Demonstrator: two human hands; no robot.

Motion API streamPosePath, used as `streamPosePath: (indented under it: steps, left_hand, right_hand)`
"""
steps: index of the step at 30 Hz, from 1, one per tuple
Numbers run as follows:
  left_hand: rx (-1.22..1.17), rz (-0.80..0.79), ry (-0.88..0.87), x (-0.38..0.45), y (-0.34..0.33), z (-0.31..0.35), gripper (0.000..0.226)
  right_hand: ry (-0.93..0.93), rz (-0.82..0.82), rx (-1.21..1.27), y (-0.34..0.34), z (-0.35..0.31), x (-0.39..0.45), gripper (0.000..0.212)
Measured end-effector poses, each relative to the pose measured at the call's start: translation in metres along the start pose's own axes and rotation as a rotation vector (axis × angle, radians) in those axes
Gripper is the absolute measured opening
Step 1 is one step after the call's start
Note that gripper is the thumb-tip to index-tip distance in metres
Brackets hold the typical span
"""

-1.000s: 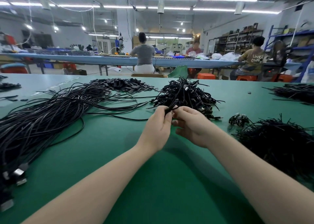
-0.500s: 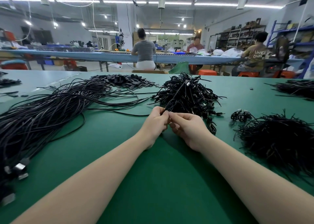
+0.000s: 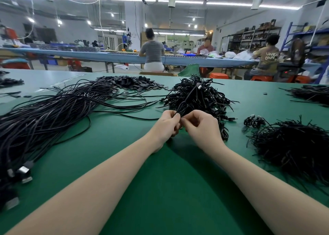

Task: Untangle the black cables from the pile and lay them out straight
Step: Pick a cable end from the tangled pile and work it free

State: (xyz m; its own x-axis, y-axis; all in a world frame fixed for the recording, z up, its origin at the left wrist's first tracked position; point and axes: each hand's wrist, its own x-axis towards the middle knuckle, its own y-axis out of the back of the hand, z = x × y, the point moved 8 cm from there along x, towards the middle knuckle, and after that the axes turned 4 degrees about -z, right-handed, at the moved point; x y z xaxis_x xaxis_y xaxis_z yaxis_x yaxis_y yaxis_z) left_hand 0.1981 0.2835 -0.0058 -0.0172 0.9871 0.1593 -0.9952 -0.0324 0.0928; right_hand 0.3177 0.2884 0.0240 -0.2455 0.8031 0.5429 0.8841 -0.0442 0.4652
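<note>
While both hands meet at the near edge of the tangled pile point(image 3: 197, 96), the left hand point(image 3: 164, 126) and right hand point(image 3: 200, 126) each pinch the same thin black cable point(image 3: 185, 103), fingers curled tight round it where it loops up out of the heap. That pile sits mid-worktop point(image 3: 160, 190), touching the fingertips, with a long sweep of straightened cables point(image 3: 53, 113) lying off to the left. The cable looks light and limp, with just enough spring to hold a loop, so it should snag rather than slide free. Its smooth jacket may slip under a loose pinch. I judge the best hold is close to the knot, with one hand feeding the cable and the other drawing it toward the plug end point(image 3: 199, 87), not yanking on the connector itself.
</note>
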Motion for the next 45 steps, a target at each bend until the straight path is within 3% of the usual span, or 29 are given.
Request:
streamPosePath:
  steps: [4,8,10,13,15,18,21,24,28,32,35,38,41,45]
  left_hand:
    - [0.076,-0.084,0.061,0.000,-0.004,0.004,0.028]
    - [0.040,-0.238,0.406,-0.008,0.005,-0.010,0.025]
    - [-0.048,-0.387,0.575,-0.017,0.010,-0.012,0.029]
    - [-0.044,-0.439,0.584,-0.019,0.022,-0.013,0.031]
    - [-0.037,-0.286,0.458,-0.009,0.031,-0.012,0.032]
    - [0.012,-0.043,0.130,0.004,0.045,0.005,0.018]
    - [0.069,-0.142,-0.017,0.002,0.036,0.015,0.025]
    - [0.046,-0.050,-0.034,0.000,0.041,0.018,0.010]
    - [0.026,-0.050,0.038,-0.002,0.040,0.015,0.022]
    - [-0.094,-0.045,0.079,-0.001,0.032,0.019,0.019]
    - [-0.141,-0.102,0.167,-0.002,0.023,0.015,0.010]
    - [-0.221,-0.176,0.193,-0.006,0.017,0.007,0.026]
    - [-0.225,-0.235,0.133,-0.006,0.012,0.000,0.038]
    - [-0.009,-0.151,-0.046,-0.001,0.017,-0.002,0.044]
  right_hand:
    - [0.260,0.004,-0.333,0.001,-0.023,-0.004,0.013]
    - [0.741,0.109,-0.795,0.000,-0.061,-0.021,0.021]
    - [0.873,0.083,-0.802,-0.005,-0.070,-0.029,0.020]
    - [0.700,-0.082,-0.562,-0.010,-0.066,-0.021,0.011]
    - [0.456,-0.105,-0.306,-0.005,-0.049,-0.010,0.010]
    - [0.178,0.032,-0.101,0.014,-0.027,0.002,0.013]
    - [-0.017,0.018,0.136,0.016,-0.011,0.009,0.013]
    - [-0.145,-0.073,0.382,0.004,-0.003,0.009,0.012]
    - [-0.142,-0.119,0.363,-0.001,-0.003,0.007,0.012]
    - [-0.118,-0.134,0.270,0.002,-0.003,0.008,0.011]
    - [0.079,-0.100,-0.071,0.008,-0.022,0.006,0.006]
    - [0.356,-0.062,-0.441,0.006,-0.041,-0.004,0.008]
    - [0.307,-0.039,-0.370,0.008,-0.030,-0.007,0.005]
    - [0.208,-0.014,-0.234,0.007,-0.013,-0.004,0.006]
